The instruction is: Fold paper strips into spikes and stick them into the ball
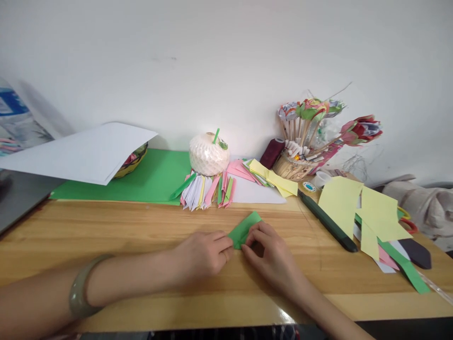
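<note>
A small folded piece of green paper [245, 230] lies at a slant on the wooden table, between my two hands. My left hand [208, 252] grips its lower left corner, fingers curled and thumb hidden behind them. At the paper's right edge, my right hand [267, 248] pinches it between thumb and fingertips. Just beyond stands a row of folded paper pieces [203, 191] in white, pink, green and yellow, leaning by a white, scaly-textured round ornament [209, 155] with a green stick on top.
Behind lie a large green sheet [163, 174], white sheets [85, 151] over a basket, and stacked paper slips [269, 177]. At right are a dark green pen-like tool [327, 221], yellow paper pieces [341, 200], scissors [408, 222], and a holder [295, 165] with paper flowers.
</note>
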Tool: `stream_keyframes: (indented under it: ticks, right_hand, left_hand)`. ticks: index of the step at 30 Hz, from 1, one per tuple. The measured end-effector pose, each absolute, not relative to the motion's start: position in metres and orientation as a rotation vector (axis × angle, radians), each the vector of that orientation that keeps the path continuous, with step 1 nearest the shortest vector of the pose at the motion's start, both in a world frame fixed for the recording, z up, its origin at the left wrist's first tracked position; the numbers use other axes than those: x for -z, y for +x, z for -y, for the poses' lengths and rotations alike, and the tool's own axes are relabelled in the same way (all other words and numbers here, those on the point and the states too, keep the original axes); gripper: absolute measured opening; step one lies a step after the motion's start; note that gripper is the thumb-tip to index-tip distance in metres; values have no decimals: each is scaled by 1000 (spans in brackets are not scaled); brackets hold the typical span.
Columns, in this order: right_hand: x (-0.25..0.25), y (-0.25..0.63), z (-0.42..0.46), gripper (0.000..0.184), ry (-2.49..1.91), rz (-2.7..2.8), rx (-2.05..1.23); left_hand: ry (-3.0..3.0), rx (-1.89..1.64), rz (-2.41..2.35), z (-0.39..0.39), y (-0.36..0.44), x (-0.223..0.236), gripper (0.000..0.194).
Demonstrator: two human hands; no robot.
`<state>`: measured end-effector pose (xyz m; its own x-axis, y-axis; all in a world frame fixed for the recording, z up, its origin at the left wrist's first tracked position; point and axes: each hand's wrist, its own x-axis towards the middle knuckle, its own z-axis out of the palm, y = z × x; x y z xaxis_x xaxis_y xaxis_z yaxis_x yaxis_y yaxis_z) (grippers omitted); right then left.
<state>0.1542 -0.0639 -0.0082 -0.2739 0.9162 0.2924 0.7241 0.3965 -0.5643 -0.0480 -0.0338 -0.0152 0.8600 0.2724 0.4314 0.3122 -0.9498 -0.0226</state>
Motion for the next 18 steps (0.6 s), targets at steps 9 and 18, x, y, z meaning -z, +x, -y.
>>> stream_keyframes:
  ticks: [9, 18]
  right_hand:
    - [6, 153, 64, 17, -1403, 2079, -425]
    - [4, 156, 65, 17, -1383, 2093, -461]
  left_hand:
    - [-2966, 617, 460, 34, -48, 11, 30]
    - [-2964, 586, 601, 36, -42, 21, 23]
